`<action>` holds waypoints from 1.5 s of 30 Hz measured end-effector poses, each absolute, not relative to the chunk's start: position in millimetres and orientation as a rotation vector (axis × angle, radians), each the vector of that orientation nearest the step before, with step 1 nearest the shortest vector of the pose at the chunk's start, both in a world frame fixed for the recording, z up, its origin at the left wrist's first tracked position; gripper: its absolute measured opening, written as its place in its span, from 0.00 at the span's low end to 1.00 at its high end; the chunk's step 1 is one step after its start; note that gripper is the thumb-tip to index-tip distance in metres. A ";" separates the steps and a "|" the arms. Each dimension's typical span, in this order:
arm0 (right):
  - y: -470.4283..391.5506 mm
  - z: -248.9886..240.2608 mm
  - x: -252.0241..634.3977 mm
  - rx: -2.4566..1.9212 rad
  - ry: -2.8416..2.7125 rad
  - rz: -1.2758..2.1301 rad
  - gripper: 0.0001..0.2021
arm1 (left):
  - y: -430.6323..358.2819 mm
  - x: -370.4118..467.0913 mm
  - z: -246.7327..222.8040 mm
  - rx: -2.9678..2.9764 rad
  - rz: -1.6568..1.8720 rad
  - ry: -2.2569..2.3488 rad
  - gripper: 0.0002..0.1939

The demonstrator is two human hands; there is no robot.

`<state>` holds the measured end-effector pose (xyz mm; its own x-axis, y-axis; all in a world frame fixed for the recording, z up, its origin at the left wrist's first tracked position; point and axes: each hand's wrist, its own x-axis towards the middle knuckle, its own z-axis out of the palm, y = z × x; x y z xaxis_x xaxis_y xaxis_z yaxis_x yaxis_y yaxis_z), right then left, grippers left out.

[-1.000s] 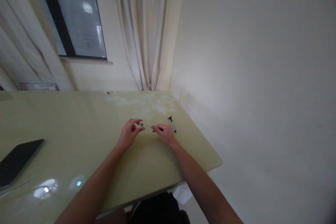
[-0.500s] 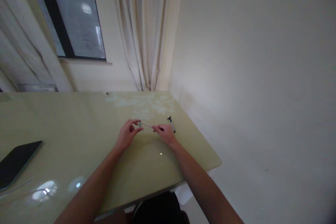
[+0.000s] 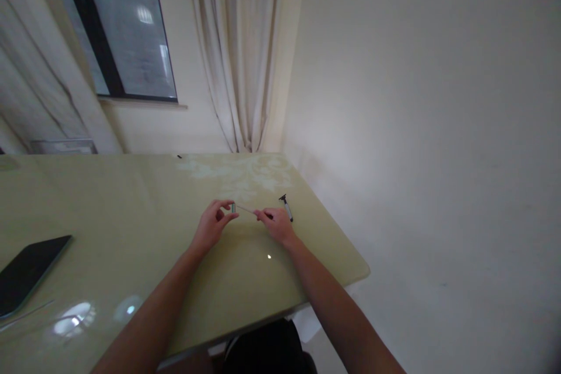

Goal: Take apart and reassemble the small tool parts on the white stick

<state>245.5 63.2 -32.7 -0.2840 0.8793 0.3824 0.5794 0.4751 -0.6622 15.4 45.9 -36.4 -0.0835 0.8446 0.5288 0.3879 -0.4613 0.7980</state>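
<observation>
Between the thumb and fingertips of my left hand (image 3: 212, 224) is a small green, white and dark piece (image 3: 233, 208), held upright by its ends; it looks like a razor cartridge. My right hand (image 3: 274, 222) pinches a thin, pale stick (image 3: 244, 208) whose far tip points left at the piece. Whether tip and piece touch I cannot tell, nor what kind of stick it is. Just beyond my right hand lies a razor (image 3: 286, 206) with a dark head and a grey-and-black handle, its lower end close to my knuckles.
Both hands are above a glossy pale-green table (image 3: 228, 280). A dark tablet-like slab (image 3: 30, 269) lies at the left, with a thin cable (image 3: 30, 314) near it. A tiny black object (image 3: 179, 156) sits by the far edge. A wall (image 3: 416, 128) borders the right side.
The small piece in my left hand has turned slightly, showing more of its green face. Both hands stay almost in the same place.
</observation>
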 end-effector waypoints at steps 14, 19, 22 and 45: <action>63.0 -34.5 245.8 -1.140 -2.071 0.495 0.33 | 46.8 13.3 -36.5 1.823 1.561 1.317 0.19; 62.8 -33.6 246.2 -1.216 -2.049 0.449 0.34 | 47.6 12.3 -38.9 1.816 1.568 1.322 0.18; 61.8 -32.5 245.5 -1.198 -2.091 0.432 0.33 | 47.2 11.9 -38.3 1.813 1.567 1.327 0.18; 66.9 -32.8 246.7 -1.281 -2.079 0.331 0.35 | 45.3 10.8 -36.5 1.811 1.564 1.317 0.17</action>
<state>246.7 66.9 -32.8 -0.2984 0.8646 0.4044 0.6960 0.4870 -0.5277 10.8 45.3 -36.5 -0.0740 0.8413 0.5356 0.3849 -0.4713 0.7935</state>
